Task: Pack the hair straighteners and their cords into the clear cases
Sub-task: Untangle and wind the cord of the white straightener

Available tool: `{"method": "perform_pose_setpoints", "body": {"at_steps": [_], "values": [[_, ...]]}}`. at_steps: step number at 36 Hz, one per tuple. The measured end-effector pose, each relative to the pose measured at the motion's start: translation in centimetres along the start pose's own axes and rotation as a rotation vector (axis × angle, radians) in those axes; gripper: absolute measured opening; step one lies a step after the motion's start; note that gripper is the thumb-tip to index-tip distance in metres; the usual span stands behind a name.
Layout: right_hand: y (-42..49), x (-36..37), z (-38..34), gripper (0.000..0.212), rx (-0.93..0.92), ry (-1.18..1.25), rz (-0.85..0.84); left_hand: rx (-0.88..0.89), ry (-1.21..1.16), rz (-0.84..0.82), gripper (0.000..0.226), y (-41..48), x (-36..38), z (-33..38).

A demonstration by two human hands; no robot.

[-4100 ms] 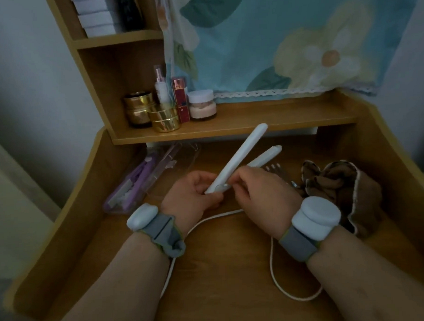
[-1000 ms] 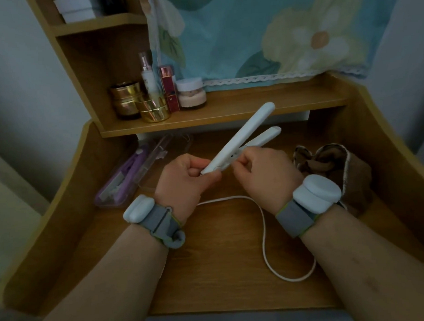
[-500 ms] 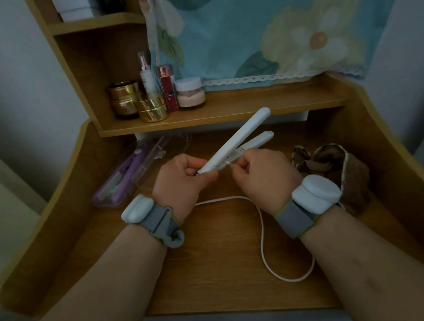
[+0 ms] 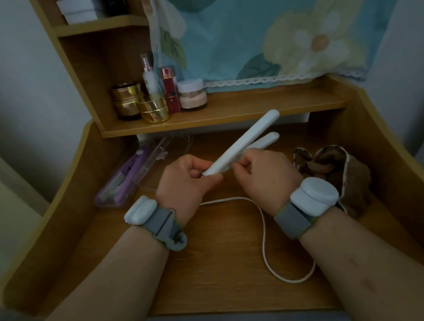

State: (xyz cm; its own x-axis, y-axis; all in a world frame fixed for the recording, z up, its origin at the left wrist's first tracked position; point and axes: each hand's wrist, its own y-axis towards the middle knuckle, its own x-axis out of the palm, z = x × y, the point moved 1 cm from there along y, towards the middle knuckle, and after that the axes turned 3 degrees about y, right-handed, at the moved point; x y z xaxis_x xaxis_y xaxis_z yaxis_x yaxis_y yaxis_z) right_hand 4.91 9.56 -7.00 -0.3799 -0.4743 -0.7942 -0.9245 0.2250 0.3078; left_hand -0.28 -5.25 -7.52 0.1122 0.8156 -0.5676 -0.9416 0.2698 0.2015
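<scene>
A white hair straightener (image 4: 247, 140) is held above the desk, its two arms spread apart and pointing up to the right. My left hand (image 4: 185, 183) grips its base end. My right hand (image 4: 264, 173) pinches it just beyond, at the lower arm. Its white cord (image 4: 264, 233) runs from under my hands and loops over the desk toward the front right. A purple straightener (image 4: 132, 174) lies in a clear case (image 4: 116, 199) at the left. Another clear case (image 4: 177, 147) lies behind my left hand, partly hidden.
A brown cloth pouch (image 4: 338, 170) sits at the right of the desk (image 4: 222, 268). On the low shelf (image 4: 252, 108) behind stand several cosmetic jars and bottles (image 4: 153, 100). Raised wooden sides close the desk left and right. A floral cloth hangs at the back.
Over four seconds both hands with the white straightener rose a little and the cord loop shifted. In the last half second the straightener barely moved.
</scene>
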Motion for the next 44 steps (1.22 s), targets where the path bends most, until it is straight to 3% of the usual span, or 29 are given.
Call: {"method": "perform_pose_setpoints", "body": {"at_steps": [5,10,22,25,32,38,44], "values": [[-0.1,0.1,-0.1,0.019,0.005,-0.015,-0.013,-0.030,-0.025,0.048,0.021,0.3,-0.2,-0.1],[0.0,-0.1,0.0,0.020,0.016,-0.006,-0.012,-0.047,-0.085,-0.049,0.021,0.1,-0.1,-0.1],[-0.2,-0.1,0.0,0.018,-0.057,0.029,0.079,-0.030,-0.282,-0.059,0.026,0.0,0.0,0.2],[-0.3,0.0,-0.2,0.014,-0.078,0.009,0.067,0.027,-0.234,-0.078,0.033,-0.2,0.1,0.1],[-0.3,0.3,-0.1,0.017,-0.086,0.029,0.105,0.080,0.015,0.054,0.011,0.3,0.0,-0.2],[0.2,-0.4,0.9,0.003,-0.006,0.161,0.060,0.015,-0.137,0.032,0.012,0.3,-0.1,-0.3],[0.0,-0.1,0.5,0.005,-0.039,0.166,0.043,0.021,-0.167,0.027,0.012,0.3,0.0,-0.2]]}}
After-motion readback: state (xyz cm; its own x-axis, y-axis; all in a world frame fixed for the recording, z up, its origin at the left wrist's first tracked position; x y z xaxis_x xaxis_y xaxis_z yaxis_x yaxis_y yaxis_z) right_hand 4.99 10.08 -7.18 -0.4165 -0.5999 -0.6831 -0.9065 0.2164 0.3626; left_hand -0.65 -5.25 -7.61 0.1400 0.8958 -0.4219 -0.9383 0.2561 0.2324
